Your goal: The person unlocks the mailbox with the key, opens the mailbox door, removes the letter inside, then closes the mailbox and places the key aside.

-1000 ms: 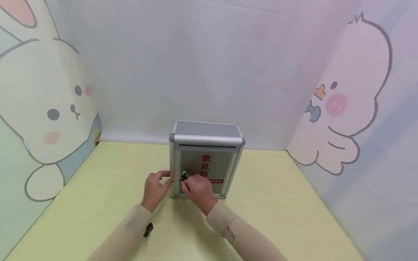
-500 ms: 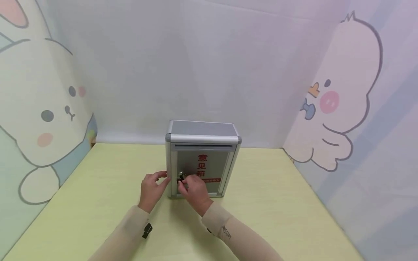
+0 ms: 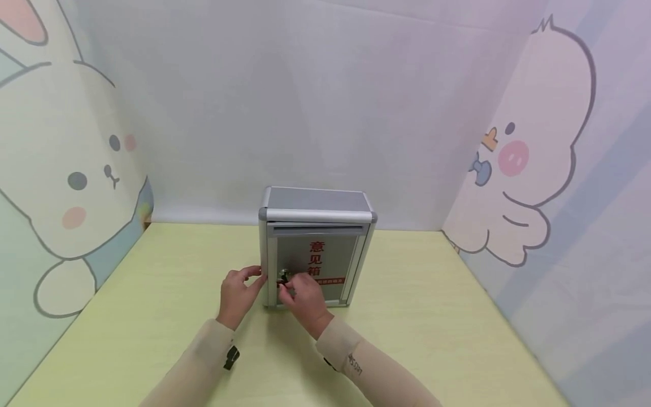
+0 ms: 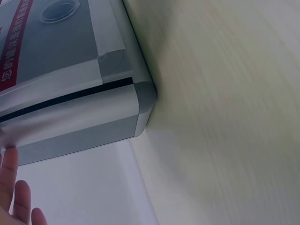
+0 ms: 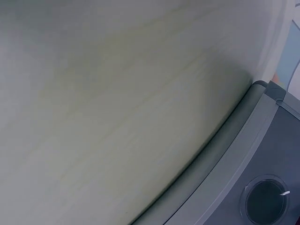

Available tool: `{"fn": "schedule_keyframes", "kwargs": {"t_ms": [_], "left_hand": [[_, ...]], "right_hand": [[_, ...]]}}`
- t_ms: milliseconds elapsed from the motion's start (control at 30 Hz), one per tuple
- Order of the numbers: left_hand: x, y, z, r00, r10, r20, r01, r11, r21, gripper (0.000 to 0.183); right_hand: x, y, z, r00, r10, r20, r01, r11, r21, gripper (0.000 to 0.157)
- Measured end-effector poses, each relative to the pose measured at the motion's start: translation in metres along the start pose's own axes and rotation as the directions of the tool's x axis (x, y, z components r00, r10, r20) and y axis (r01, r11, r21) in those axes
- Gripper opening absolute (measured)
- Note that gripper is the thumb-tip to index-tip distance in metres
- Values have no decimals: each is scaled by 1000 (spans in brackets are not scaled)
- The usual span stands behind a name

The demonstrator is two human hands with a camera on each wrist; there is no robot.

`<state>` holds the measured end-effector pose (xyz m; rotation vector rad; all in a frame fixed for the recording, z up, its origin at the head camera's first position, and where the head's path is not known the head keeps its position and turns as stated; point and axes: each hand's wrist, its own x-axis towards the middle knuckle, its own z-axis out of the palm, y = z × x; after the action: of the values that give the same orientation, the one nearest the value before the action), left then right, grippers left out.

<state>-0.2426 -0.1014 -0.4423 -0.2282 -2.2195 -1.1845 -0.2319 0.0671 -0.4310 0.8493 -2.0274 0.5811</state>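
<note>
A grey suggestion box [image 3: 320,199] with silver edges stands upright on the table. Red characters mark its front door [image 3: 335,257], and a thin dark gap shows along the door's top left edge. My right hand [image 3: 307,299] pinches a small dark key at the lock [image 3: 283,272] on the door's left side; the fingers cover most of the key. At the box's left edge, my left hand [image 3: 239,297] holds the frame between thumb and forefinger. In the left wrist view, fingers [image 4: 8,173] lie along the box's side, beside a dark gap next to the door frame.
The pale yellow table [image 3: 417,316] extends around the box. Behind it hangs a light curtain [image 3: 325,113], with a cartoon rabbit [image 3: 56,169] at left and a cartoon duck [image 3: 549,147] at right. Black straps [image 3: 231,358] show at the sleeves.
The door's top left edge has come slightly away from the frame, leaving a thin gap. Both hands stay at the same places on the box; the view has shifted a little.
</note>
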Motion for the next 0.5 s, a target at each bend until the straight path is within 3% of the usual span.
{"fn": "schedule_keyframes", "kwargs": {"t_ms": [500], "left_hand": [[0,2,-2,999,32,-10,-32,999,14,17]], "right_hand": [[-2,-2,-10,997,-43,68,44,999,-8,13]]}}
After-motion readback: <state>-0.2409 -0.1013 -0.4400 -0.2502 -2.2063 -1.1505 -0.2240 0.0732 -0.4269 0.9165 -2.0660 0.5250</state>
